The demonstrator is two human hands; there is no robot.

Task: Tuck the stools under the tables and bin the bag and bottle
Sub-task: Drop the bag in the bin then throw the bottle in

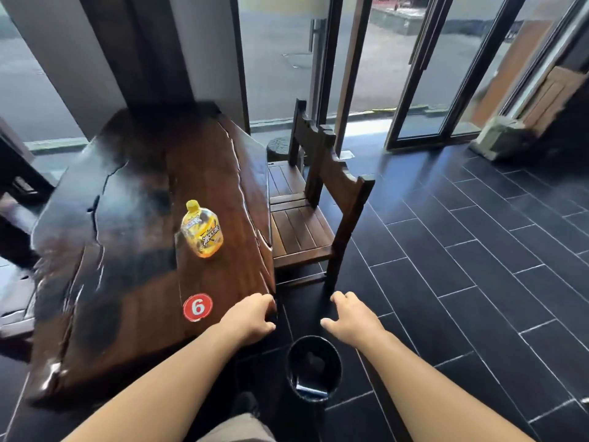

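Note:
A yellow drink bottle (201, 230) stands upright on the dark wooden table (127, 250), near its right side. Two wooden chairs sit along the table's right edge: the nearer chair (302, 232) and a farther chair (287, 177) behind it, both with seats partly under the tabletop. My left hand (251, 317) hovers over the table's near right corner, fingers curled and holding nothing. My right hand (350, 317) is held out over the floor just in front of the near chair, fingers apart and empty. A black round bin (314, 368) stands on the floor between my forearms. No bag is in view.
A red round sticker with the number 6 (197, 307) marks the table's near end. Dark tiled floor (478, 266) spreads to the right. Glass doors (414, 74) and a stone block (500, 137) lie beyond. Another dark table (16, 173) is at the left edge.

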